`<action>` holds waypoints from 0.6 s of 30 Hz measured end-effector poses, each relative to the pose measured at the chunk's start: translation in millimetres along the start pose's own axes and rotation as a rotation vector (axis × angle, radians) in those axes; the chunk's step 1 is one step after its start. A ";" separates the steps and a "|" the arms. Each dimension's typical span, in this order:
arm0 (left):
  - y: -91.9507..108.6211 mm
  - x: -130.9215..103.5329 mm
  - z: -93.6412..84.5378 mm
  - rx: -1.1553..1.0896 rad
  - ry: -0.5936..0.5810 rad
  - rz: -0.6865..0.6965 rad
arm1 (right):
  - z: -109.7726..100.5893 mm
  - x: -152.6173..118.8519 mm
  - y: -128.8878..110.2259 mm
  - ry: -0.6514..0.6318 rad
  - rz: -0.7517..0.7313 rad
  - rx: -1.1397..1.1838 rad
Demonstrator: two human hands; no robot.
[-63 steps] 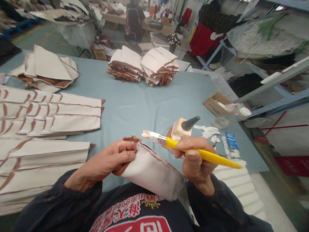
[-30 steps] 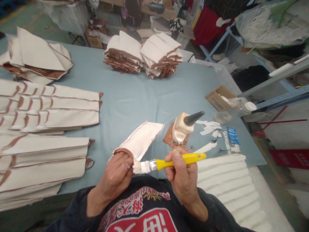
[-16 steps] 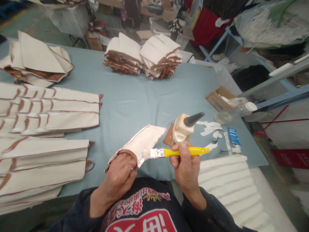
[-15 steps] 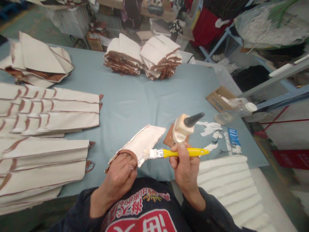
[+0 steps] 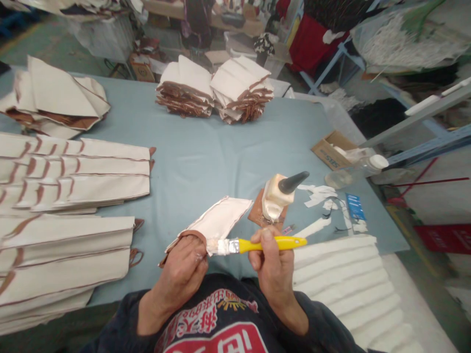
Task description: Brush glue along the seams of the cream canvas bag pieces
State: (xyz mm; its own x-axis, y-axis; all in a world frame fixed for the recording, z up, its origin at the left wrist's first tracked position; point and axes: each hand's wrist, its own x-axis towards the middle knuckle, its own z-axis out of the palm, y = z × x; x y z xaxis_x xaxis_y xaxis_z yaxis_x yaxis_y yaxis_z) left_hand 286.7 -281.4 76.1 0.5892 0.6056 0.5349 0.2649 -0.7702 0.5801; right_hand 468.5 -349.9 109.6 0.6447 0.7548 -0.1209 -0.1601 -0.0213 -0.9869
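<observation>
Steadying cloth (image 5: pixel 222 215), left hand (image 5: pixel 184 264) bunches fingers against one end; right hand (image 5: pixel 273 257) pinches brush (image 5: pixel 246 245), presumably for control.

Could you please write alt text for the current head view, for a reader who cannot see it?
The right hand holds a yellow brush to the near end of a cream piece in the left hand, at a blue table. Beyond the hands stand a dark-topped container and two stacks; similar pieces lie in rows at left.
</observation>
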 end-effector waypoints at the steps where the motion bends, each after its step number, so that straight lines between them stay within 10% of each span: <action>1: 0.4 0.3 -0.5 0.002 0.003 -0.004 | -0.3 -5.5 0.2 -0.027 0.022 0.005; 12: 9.9 -13.0 0.3 -0.062 0.011 -0.126 | -14.5 9.5 1.8 0.098 0.076 0.098; 18: 19.5 -19.2 5.3 -0.173 -0.089 -0.143 | -4.4 32.3 12.6 -0.092 -0.440 -0.099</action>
State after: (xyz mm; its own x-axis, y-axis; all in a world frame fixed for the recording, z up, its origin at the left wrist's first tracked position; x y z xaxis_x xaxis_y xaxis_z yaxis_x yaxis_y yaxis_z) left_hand 284.6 -309.1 73.8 0.6220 0.6800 0.3881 0.2204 -0.6277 0.7466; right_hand 490.6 -328.6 92.8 0.5654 0.7612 0.3177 0.1889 0.2554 -0.9482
